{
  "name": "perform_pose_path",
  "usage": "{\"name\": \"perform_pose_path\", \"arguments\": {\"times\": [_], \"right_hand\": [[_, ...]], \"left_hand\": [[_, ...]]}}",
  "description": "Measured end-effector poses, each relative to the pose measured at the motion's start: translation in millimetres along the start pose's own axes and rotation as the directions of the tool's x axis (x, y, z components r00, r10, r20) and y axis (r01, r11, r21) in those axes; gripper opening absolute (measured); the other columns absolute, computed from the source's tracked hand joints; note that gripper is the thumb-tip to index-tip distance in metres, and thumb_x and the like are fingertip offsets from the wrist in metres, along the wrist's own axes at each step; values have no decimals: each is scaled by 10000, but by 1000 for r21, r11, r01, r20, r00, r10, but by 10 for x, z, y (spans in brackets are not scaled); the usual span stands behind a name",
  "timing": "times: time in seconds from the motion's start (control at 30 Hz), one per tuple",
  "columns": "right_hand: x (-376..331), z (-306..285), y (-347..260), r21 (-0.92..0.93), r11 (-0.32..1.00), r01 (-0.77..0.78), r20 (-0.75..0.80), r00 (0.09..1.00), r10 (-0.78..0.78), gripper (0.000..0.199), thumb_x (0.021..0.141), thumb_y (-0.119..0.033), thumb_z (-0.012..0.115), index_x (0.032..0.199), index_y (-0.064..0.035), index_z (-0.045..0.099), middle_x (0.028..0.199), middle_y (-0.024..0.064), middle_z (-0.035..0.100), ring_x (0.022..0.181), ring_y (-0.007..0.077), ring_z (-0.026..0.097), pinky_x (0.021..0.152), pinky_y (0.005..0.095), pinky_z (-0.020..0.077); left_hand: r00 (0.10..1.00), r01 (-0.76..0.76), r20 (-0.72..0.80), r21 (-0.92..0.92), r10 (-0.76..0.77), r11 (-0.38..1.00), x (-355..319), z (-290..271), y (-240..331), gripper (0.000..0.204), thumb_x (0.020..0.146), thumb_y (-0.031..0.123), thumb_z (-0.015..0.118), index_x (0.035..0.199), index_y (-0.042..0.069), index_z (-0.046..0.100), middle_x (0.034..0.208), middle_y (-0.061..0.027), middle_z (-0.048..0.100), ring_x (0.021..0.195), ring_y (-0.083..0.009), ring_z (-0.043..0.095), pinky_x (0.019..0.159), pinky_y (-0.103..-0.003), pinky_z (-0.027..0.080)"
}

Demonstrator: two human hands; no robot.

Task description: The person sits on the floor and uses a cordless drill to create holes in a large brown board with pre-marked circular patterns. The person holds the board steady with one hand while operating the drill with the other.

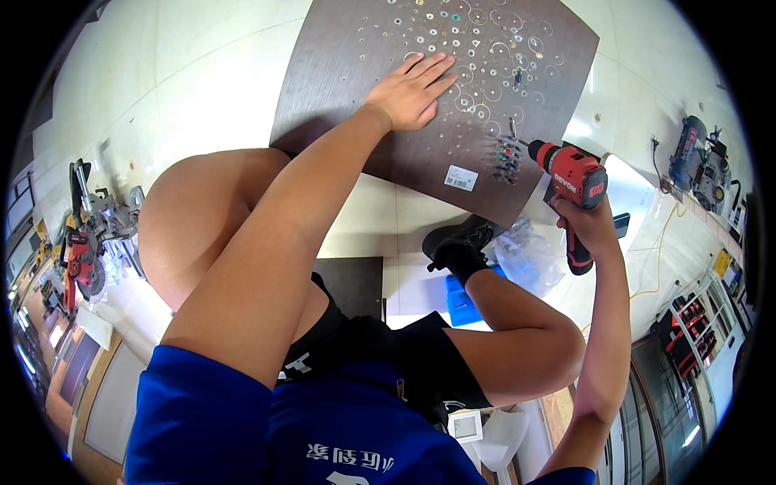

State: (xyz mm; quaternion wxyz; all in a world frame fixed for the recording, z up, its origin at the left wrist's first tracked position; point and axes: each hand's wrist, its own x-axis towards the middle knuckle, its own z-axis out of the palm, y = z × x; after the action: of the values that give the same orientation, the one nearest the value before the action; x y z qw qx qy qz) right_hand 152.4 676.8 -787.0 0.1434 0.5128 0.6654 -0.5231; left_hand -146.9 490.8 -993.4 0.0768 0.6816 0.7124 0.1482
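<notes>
A dark brown wooden board [339,97], dotted with drilled holes and ring-shaped cuts, lies before me. My left hand [411,93] rests flat on it with the fingers stretched out. In my right hand [588,224] is a red and black cordless drill [575,174], gripped by its handle at the board's right edge. Its bit points left toward a cluster of small dark screws or plugs [507,158] standing on the board; whether the tip touches any of them I cannot tell. A white label [461,178] sticks to the board near its front edge.
A clear plastic bag [529,255] and a blue case [463,301] lie by my shoe [459,242]. To the far left stands a red saw with a round blade [85,267]. A blue and black machine [699,162] stands at the far right, with a yellow cord [664,246] on the floor.
</notes>
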Motion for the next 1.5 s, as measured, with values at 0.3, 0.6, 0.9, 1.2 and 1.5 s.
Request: {"name": "perform_pose_path", "arguments": {"times": [0.3, 0.6, 0.9, 1.2, 1.5], "right_hand": [[-30, 43, -115, -95, 995, 13, 22, 1000, -10, 281, 849, -76, 721, 1109, -7, 639, 870, 37, 676, 617, 130, 644, 581, 293, 546], [-2, 69, -83, -113, 994, 7, 10, 1000, -6, 271, 840, -103, 722, 1080, -4, 643, 848, 54, 684, 638, 145, 669, 608, 320, 565], [-22, 205, -172, -214, 973, 87, -2, 996, -90, 195, 815, -75, 651, 995, -1, 641, 692, 56, 639, 596, 147, 643, 571, 328, 515], [-23, 221, -223, -239, 969, 67, -16, 997, -73, 198, 810, -63, 642, 994, 10, 647, 693, 63, 643, 573, 156, 637, 550, 343, 509], [0, 193, -218, -197, 980, 8, -30, 999, -14, 273, 826, -77, 671, 1079, 16, 623, 807, 72, 677, 585, 159, 666, 547, 318, 542]], "left_hand": [[1000, 3, -1, -1, -3, 1000, -8, -11, 6, 594, 936, 223, 540, 1511, 80, 500, 1668, -124, 347, 1561, -272, 289, 1293, -477, 210], [1000, 3, 10, 11, -3, 1000, -10, -15, 8, 597, 938, 229, 543, 1516, 87, 495, 1671, -123, 343, 1563, -271, 285, 1293, -477, 212], [1000, 4, 16, 29, -5, 1000, -17, 22, 0, 609, 936, 242, 545, 1523, 89, 488, 1677, -122, 334, 1565, -273, 283, 1293, -480, 208], [999, 6, 46, 60, -9, 998, -10, -3, 20, 602, 964, 251, 514, 1543, 97, 464, 1688, -111, 316, 1570, -262, 273, 1299, -469, 202], [999, 0, 35, 56, -2, 998, -13, -19, 22, 604, 961, 256, 528, 1540, 95, 466, 1683, -111, 329, 1568, -256, 280, 1299, -470, 208]]}}
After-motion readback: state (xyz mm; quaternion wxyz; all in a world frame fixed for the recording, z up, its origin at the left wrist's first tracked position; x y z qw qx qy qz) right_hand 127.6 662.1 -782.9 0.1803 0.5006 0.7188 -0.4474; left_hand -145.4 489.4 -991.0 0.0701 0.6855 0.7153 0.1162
